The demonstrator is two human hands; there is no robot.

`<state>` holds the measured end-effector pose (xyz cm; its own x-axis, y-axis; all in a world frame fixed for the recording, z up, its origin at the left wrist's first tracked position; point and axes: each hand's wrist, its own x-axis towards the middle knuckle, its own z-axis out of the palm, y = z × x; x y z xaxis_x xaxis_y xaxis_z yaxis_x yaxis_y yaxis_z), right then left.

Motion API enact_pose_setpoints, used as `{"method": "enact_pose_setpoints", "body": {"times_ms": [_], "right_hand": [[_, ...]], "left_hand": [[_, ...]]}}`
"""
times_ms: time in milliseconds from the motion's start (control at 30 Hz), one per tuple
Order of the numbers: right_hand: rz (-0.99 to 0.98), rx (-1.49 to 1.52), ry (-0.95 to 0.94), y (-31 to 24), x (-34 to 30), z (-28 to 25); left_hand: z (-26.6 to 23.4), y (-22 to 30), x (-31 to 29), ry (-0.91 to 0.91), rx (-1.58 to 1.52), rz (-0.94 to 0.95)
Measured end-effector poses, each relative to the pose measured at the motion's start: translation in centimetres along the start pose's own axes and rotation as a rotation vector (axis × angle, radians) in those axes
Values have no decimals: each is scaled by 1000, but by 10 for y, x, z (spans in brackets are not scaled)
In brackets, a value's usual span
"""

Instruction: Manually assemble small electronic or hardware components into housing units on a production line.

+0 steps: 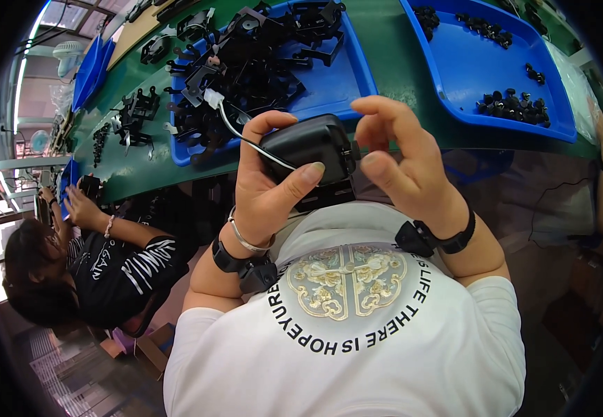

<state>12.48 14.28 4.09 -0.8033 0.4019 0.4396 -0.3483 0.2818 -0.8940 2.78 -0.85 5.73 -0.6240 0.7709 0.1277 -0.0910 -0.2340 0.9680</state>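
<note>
My left hand is closed around a black plastic housing with rounded corners, its thumb lying across the near face. A white cable runs from under that thumb up to a white connector, which hangs over the heap of black parts. Just right of the housing is my right hand, thumb and fingers apart and curved, with nothing between them. A small knob-like fitting sits on the housing's right side, facing that hand. What lies under the housing is mostly hidden.
A blue tray heaped with black brackets stands ahead on the green table. Another blue tray, at right, holds small black knobs. Loose brackets lie at left. A co-worker works close by on the left.
</note>
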Motion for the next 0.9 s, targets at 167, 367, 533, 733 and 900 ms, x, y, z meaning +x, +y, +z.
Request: {"method": "enact_pose_setpoints", "body": {"times_ms": [167, 367, 533, 733, 900], "right_hand": [[-225, -261, 12, 9, 3, -2], [-111, -496, -192, 10, 2, -9], [-89, -215, 0, 8, 2, -1], [-69, -159, -108, 20, -3, -7], [-183, -219, 64, 27, -10, 8]], "left_hand": [[-3, -3, 2, 33, -15, -38], [-7, -5, 4, 16, 4, -26], [-14, -11, 7, -7, 21, -20], [-14, -15, 4, -2, 46, -5], [-13, -17, 2, 25, 49, -6]]}}
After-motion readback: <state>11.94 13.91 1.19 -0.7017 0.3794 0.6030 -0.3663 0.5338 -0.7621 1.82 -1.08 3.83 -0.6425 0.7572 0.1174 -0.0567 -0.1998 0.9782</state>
